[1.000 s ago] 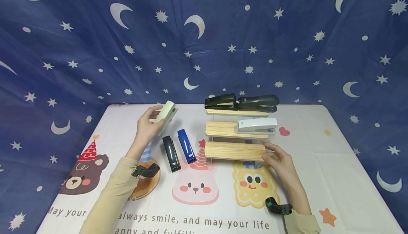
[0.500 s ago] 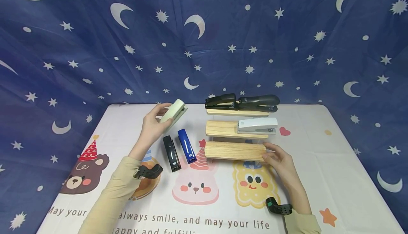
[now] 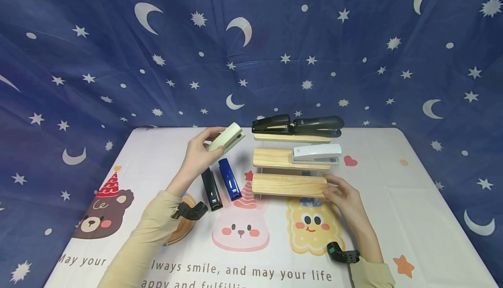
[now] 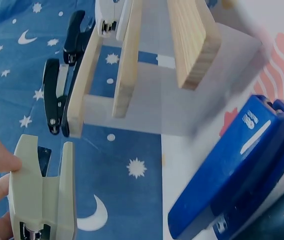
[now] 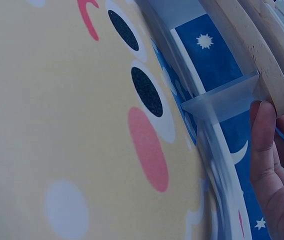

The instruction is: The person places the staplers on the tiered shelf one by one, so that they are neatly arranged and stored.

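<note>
Holding a pale green stapler [image 3: 228,137], the left hand [image 3: 197,153] hovers

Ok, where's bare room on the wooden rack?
Free: pale-wood front step, left of the right grip; pale-wood middle step, left of the oblong white stapler. Crowded: pale-wood back step, beneath two black staplers.

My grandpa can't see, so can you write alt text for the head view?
A person's left hand holds up a pale green stapler; the right hand grips the front step of a wooden rack bearing a white stapler and two black staplers. A blue stapler and a black one lie nearby.
</note>
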{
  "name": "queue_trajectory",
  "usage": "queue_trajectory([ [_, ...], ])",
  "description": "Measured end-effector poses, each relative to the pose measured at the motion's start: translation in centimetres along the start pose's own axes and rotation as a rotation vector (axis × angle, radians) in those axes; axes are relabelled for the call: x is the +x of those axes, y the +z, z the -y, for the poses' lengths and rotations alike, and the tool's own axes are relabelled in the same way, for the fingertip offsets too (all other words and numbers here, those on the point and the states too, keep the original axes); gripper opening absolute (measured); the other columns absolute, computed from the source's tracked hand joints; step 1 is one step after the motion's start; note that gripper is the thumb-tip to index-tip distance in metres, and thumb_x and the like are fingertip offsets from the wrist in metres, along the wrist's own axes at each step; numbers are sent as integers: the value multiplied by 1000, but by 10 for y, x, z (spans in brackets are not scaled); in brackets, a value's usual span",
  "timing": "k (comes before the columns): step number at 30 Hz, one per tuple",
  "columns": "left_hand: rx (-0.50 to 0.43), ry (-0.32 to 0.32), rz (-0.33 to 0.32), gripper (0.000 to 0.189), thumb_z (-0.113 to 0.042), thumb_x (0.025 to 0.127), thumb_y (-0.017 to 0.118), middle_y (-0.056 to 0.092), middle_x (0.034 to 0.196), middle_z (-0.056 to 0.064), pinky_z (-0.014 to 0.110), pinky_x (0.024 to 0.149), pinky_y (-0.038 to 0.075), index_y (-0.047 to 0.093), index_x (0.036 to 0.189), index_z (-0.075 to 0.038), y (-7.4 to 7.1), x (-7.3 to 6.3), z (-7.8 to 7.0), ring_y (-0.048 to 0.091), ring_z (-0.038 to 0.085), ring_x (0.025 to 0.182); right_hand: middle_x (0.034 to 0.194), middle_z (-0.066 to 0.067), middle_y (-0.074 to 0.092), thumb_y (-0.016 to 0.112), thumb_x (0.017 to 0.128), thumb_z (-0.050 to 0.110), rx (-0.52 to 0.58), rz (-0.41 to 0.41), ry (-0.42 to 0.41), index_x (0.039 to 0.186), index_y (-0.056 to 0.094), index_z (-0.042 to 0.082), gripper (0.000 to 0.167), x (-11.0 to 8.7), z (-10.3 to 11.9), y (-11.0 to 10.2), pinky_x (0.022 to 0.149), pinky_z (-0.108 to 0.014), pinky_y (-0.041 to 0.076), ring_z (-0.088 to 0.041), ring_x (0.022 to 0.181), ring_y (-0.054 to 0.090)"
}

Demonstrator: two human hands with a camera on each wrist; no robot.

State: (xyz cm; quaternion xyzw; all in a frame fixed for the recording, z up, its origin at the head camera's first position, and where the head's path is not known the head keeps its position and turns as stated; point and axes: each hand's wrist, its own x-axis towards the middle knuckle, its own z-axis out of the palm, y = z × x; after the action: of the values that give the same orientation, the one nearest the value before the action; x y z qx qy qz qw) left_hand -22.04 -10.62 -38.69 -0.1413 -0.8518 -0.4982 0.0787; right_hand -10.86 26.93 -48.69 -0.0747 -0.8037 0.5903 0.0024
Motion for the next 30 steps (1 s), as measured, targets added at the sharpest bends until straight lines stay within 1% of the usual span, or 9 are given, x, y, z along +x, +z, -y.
queue_trajectory([
  [4,4,23,36,48,-4,78,67,67,114,13,36,77,48,62,125,-12,5,1,-6,57,24,101,96,-5,68,65,91,15,21,1,-14,137,48,3,50,1,-1,1,79,-15,51,2,85,63],
  [9,15,54,81,48,-3,78,67,66,116,11,34,78,45,62,125,-13,10,2,-13,57,24,101,92,2,67,66,90,13,45,1,-27,136,49,1,50,1,-1,1,78,-16,53,2,84,64],
  [11,26,60,86,49,-4,78,67,66,116,10,33,77,45,62,125,-13,11,3,-14,56,23,100,92,3,67,66,90,14,38,-1,-26,136,48,1,51,1,-1,1,78,-16,53,3,84,64],
  [13,33,69,87,49,-4,77,67,66,115,10,33,76,44,63,125,-13,11,3,-16,56,23,100,94,0,67,66,90,15,29,-5,-19,136,48,1,51,1,-1,1,78,-15,52,3,85,63],
  [20,37,83,95,48,-3,76,67,67,113,9,35,76,45,64,123,-12,12,0,-21,56,22,98,91,5,66,66,90,16,29,-9,-8,136,49,2,52,1,0,0,78,-15,52,3,84,63],
  [22,45,82,95,48,-3,76,67,67,112,8,34,76,45,64,123,-13,12,-2,-22,56,21,97,94,1,67,67,90,18,15,-11,0,137,48,3,52,1,0,0,79,-15,52,3,85,63],
  [25,57,90,98,48,-4,75,67,66,110,8,33,75,45,64,122,-13,12,-4,-22,55,20,96,96,-2,67,66,90,20,4,-10,9,137,48,4,53,1,0,0,79,-15,51,3,85,62],
  [30,58,106,104,48,-5,75,66,66,110,7,34,74,45,64,122,-14,14,-6,-23,55,20,96,95,1,66,66,90,17,18,-2,11,137,48,3,52,0,0,1,79,-15,52,3,85,63],
])
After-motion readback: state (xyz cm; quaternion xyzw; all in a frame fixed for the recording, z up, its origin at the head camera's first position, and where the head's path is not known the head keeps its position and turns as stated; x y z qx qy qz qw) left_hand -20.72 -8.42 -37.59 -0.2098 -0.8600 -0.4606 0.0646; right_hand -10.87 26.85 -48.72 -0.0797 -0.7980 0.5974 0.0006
